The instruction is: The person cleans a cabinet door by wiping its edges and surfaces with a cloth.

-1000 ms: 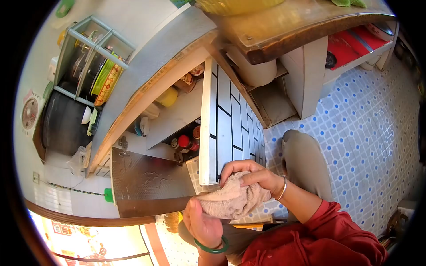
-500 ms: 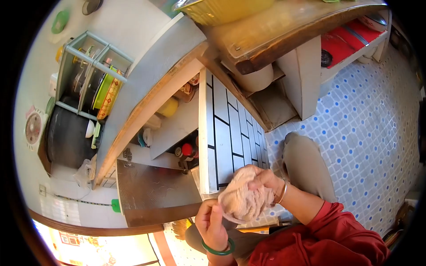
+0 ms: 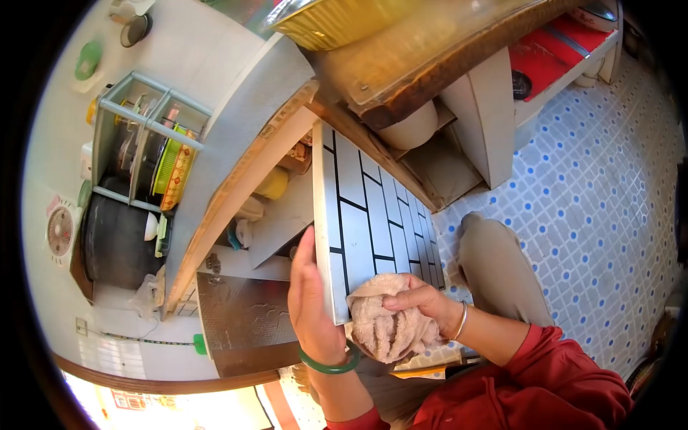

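Holding a bunched cloth point(image 3: 380, 328) in right hand point(image 3: 424, 301)

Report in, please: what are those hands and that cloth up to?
Right hand gripping cloth, by lower corner of white door. Left hand open along its edge. Brown door standing open off to the left.

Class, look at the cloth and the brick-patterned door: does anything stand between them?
Nothing visible does. The cloth, held in the right hand, overlaps the lower end of the door in this view. The left hand is at the door's pale edge, not between them.
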